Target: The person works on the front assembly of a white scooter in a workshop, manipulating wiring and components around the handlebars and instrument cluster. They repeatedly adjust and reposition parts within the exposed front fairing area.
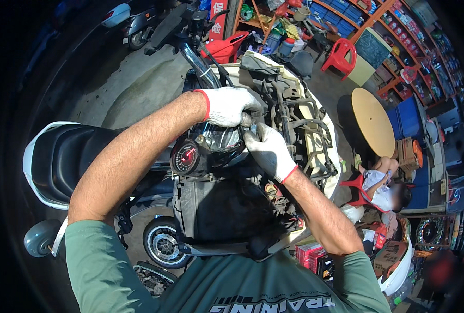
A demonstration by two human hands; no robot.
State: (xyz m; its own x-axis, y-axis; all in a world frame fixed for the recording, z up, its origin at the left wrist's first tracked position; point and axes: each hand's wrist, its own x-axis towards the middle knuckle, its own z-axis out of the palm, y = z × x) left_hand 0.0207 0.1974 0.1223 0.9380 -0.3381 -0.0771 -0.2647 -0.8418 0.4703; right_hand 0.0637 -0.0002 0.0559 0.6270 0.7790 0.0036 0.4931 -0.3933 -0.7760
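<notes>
My left hand [231, 106], in a white knitted glove with a red cuff, is closed with its fingertips curled down over the scooter's front end. Close by, my right hand [271, 151], gloved the same way, has its thumb and fingers pinched together. Between the two sets of fingertips there is a small part too hidden to name. Just below the hands lie a clear, glossy lamp-like piece [226, 138] and a round speedometer [185, 157] with a red needle. Right of my hands, the scooter's bare frame tubes [300, 125] and cables show inside its cream body panel [330, 136].
The black scooter seat [70, 159] extends to the left, and a wheel [165, 242] stands below it. A round tan table [373, 122], a red plastic chair [340, 58] and a seated person [380, 190] are to the right. Stocked shelves [383, 31] line the back.
</notes>
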